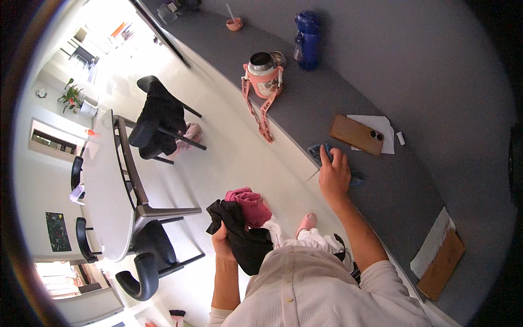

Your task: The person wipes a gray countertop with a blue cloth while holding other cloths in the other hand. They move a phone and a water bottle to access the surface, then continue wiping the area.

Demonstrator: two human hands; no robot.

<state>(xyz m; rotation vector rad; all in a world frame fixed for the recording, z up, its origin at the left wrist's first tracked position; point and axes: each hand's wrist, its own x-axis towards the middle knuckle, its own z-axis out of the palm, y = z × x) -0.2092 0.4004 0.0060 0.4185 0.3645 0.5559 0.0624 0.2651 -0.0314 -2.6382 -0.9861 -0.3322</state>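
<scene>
My left hand (224, 242) grips a bundled black cloth (249, 249) low before my body. Against that cloth rests a crumpled dark-pink towel (250, 204); whether my fingers also hold it is hidden. My right hand (336, 173) reaches over the grey ledge (367, 196), its fingers curled down on a blue cloth (315, 152). More blue fabric (356, 178) shows on the other side of that hand. Just beyond it lies a tan smartphone (357, 135), camera side up, partly over a white sheet of paper (380, 122).
On the ledge stand an uncapped pink flask (264, 75) with a dangling strap, a blue bottle (307, 41) and a small pink cup (234, 24). A small white object (400, 138) and a brown cardboard piece (443, 263) lie there too. Black chairs (153, 241) surround a white table (110, 196) at left.
</scene>
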